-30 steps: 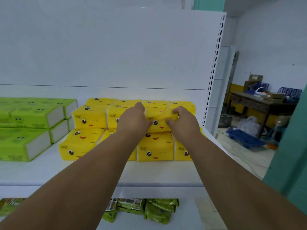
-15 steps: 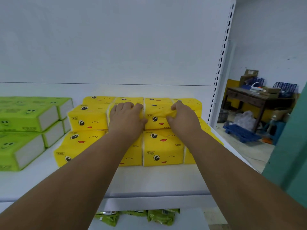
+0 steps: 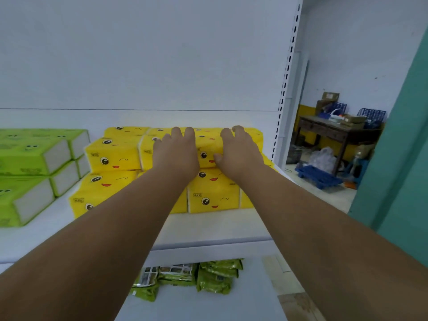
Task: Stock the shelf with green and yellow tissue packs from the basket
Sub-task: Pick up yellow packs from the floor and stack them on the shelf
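Both hands lie flat, fingers straight, on the top layer of the yellow tissue packs (image 3: 115, 156) at the centre of the frame. The left hand (image 3: 176, 151) presses a pack on the upper row; the right hand (image 3: 238, 149) rests just beside it on the neighbouring pack, thumb against its front face. The stack sits two high on the white shelf (image 3: 220, 228). Green tissue packs (image 3: 34, 156) are stacked at the left edge, apart from the yellow ones. Small green packets (image 3: 217, 276) lie on the lower shelf.

White wall (image 3: 361, 54), dark wooden desk (image 3: 333, 132), teal partition (image 3: 403, 158)
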A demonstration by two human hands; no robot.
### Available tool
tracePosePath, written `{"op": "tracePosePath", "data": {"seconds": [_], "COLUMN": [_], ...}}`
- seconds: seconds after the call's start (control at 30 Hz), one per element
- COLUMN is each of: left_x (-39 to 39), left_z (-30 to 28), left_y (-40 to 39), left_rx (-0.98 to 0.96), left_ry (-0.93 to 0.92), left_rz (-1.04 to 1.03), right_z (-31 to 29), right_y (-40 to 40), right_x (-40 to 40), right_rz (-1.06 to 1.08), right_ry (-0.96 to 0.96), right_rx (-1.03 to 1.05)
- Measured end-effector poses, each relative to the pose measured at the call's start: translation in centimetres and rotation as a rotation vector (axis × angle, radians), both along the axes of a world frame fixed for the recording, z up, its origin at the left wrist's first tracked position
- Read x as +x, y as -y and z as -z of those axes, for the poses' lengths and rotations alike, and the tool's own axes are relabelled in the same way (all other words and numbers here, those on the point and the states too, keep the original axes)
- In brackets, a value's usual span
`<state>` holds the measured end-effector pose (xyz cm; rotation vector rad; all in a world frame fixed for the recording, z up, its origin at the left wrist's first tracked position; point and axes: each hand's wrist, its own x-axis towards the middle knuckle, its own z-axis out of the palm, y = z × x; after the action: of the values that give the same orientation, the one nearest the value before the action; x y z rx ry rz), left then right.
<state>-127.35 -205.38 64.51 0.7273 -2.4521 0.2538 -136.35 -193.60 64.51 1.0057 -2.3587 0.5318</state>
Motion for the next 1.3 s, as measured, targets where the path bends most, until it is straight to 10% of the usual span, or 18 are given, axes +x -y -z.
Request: {"op": "tracePosePath", "data": {"seconds": [0.57, 0.93, 1.3], "left_x": [8.4, 18.3, 33.0], "left_z": [5.7, 16.0, 31.2], "left_y": [-29.5, -48.5, -53.3], "left_rx": [-0.158, -0.014, 0.195], "left_ry": [-0.270, -0.049, 0.272], "left_rz": [0.652, 1.174, 1.542], "right_z": [6.3, 17.6, 31.7], "right_y": [-28.8, -48.4, -51.5], "right_x": [12.8, 28.9, 48.4], "right_rz": [0.048, 0.559, 0.948], "right_ry": [-0.197, 0.006, 0.281], "right_rx": [-0.291, -0.341, -0.346]}}
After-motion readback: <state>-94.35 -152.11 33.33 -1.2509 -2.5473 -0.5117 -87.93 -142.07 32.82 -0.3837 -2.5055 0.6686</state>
